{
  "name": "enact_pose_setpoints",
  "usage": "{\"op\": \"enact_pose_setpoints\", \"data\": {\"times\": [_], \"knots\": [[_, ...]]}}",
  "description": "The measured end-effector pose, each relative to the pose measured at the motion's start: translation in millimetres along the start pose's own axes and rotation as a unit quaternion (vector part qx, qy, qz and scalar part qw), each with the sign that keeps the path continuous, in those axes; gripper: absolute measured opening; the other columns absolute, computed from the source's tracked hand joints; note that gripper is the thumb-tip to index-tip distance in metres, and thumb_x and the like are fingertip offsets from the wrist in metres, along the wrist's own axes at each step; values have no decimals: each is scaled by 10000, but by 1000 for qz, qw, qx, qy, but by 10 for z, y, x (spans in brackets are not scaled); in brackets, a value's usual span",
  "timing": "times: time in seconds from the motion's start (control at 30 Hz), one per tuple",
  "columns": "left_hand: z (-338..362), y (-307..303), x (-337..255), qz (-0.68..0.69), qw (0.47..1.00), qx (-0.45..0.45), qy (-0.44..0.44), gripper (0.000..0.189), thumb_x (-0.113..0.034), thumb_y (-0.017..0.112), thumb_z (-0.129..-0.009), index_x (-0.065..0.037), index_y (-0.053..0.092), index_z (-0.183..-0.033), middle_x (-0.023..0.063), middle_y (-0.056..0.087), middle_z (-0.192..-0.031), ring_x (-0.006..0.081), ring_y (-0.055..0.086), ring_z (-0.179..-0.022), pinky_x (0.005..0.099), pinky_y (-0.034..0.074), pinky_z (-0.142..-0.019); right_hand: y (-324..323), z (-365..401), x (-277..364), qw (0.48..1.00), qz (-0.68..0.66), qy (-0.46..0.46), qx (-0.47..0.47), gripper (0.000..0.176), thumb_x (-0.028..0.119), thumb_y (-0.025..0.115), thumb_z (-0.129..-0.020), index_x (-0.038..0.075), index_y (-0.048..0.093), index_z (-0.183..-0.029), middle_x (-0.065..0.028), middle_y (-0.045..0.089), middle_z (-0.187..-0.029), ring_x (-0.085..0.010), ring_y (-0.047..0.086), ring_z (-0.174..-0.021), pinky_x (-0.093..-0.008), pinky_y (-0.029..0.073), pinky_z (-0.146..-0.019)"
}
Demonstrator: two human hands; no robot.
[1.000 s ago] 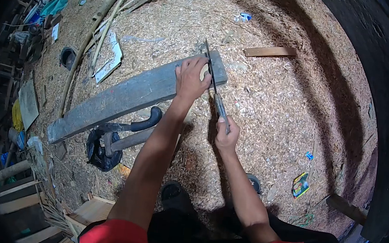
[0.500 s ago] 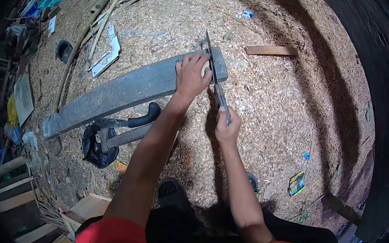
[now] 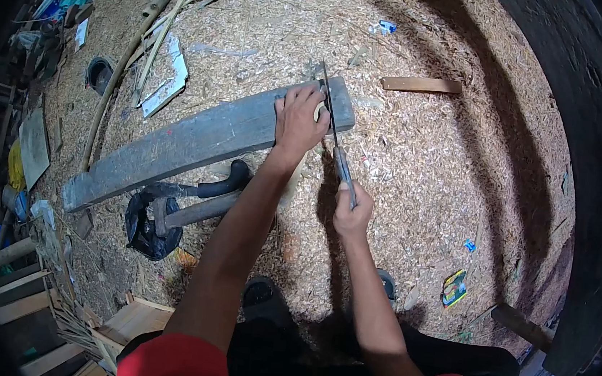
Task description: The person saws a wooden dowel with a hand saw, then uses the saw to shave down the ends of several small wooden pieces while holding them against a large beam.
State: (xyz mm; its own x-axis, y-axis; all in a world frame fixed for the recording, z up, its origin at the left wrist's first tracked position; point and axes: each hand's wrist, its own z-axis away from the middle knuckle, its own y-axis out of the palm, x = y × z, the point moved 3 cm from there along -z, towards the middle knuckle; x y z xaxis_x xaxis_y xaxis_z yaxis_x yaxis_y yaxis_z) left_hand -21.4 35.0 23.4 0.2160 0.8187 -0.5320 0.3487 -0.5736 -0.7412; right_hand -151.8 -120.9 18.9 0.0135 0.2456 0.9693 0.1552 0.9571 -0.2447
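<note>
My right hand (image 3: 353, 209) is closed around the grip of a handsaw (image 3: 331, 111), its thin blade pointing away from me across the far end of a long grey wooden plank (image 3: 197, 134). On the plank just left of the blade, my left hand (image 3: 298, 122) presses down with bent fingers. Between its thumb and fingers shows the pale end of a small piece of wood (image 3: 319, 108), mostly covered by the hand. The blade runs close beside that pale end; whether it cuts into it I cannot make out.
Below the plank lie a hammer (image 3: 201, 211), a black curved-handled tool (image 3: 225, 181) and a black plastic bag (image 3: 144, 234). A short wood strip (image 3: 421, 85) rests on the shavings at the right. Long sticks (image 3: 120, 69) lie left; a dark beam (image 3: 595, 144) stands right.
My right hand has drawn the saw back toward me, so its handle sits lower in view. My left hand stays in place on the plank.
</note>
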Motion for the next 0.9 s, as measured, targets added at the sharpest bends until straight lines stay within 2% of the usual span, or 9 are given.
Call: {"op": "enact_pose_setpoints", "data": {"times": [0.1, 0.23, 0.33, 0.6, 0.63, 0.73, 0.77, 0.8, 0.9], "knots": [[53, 33, 43, 8, 1000, 0, -4, 305, -172, 618, -802, -106, 650, -1098, 68, 599, -1253, 284, 508, -1175, 446, 361, -939, 80, -178, -39, 1000, -8, 8, 6, 323, 219, 575, -952, 15, 531, -705, -10, 391, -558, -87, 400, -551, -306, 322, -490], [35, 1, 13, 6, 1000, -3, 1, 290, -146, 617, -819, -96, 648, -1103, 80, 597, -1272, 293, 501, -1195, 444, 358, -950, 2, 88, -77, 1000, 13, 13, 18, 316, 211, 562, -956, 9, 538, -714, -27, 405, -554, -95, 403, -550, -311, 329, -492], [0, 2, 1, 5, 1000, -6, -4, 277, -134, 616, -824, -91, 651, -1096, 72, 598, -1271, 286, 499, -1196, 444, 359, -948, 27, -32, -6, 1000, 5, 16, 2, 309, 197, 559, -954, 11, 534, -708, -27, 407, -556, -92, 403, -551, -311, 332, -494], [8, 3, -14, 4, 1000, -19, -11, 288, -129, 633, -807, -96, 645, -1093, 49, 611, -1243, 285, 504, -1169, 447, 355, -936, 7, 44, -119, 999, -32, 31, 0, 310, 201, 558, -954, 30, 526, -698, 15, 413, -579, -80, 396, -556, -290, 317, -501], [-3, 15, -3, 6, 1000, -21, -13, 285, -129, 632, -810, -97, 644, -1092, 47, 613, -1233, 287, 505, -1165, 448, 356, -932, 26, -41, -106, 1000, 12, 12, -4, 314, 213, 554, -956, 35, 531, -698, 21, 429, -587, -79, 399, -555, -282, 316, -501], [27, 45, 4, 11, 1000, -11, -21, 285, -137, 630, -820, -108, 636, -1103, 40, 619, -1204, 288, 503, -1155, 449, 358, -926, 10, -201, -16, 997, -58, 55, -9, 320, 226, 550, -956, 35, 532, -701, 25, 444, -598, -80, 396, -554, -278, 312, -501], [2, 42, 21, 11, 1000, -9, -23, 287, -141, 629, -824, -113, 632, -1109, 38, 620, -1194, 289, 503, -1153, 450, 358, -926, -9, -190, -25, 993, -119, 2, -26, 316, 231, 549, -954, 30, 538, -710, 23, 462, -609, -76, 399, -559, -271, 311, -505], [2, 26, 27, 4, 1000, -10, -27, 284, -146, 627, -822, -115, 632, -1105, 34, 614, -1203, 283, 499, -1159, 444, 355, -932, -52, -166, -7, 990, -135, 11, -32, 308, 226, 551, -950, 22, 542, -720, 20, 475, -611, -73, 407, -564, -263, 314, -510], [3, 23, -6, -1, 999, 0, -33, 316, -168, 622, -819, -128, 619, -1132, 27, 605, -1206, 274, 497, -1163, 435, 353, -939, -117, -139, 8, 996, -85, 27, -25, 322, 227, 550, -951, 17, 537, -708, 13, 465, -602, -74, 407, -571, -266, 318, -515]]}}
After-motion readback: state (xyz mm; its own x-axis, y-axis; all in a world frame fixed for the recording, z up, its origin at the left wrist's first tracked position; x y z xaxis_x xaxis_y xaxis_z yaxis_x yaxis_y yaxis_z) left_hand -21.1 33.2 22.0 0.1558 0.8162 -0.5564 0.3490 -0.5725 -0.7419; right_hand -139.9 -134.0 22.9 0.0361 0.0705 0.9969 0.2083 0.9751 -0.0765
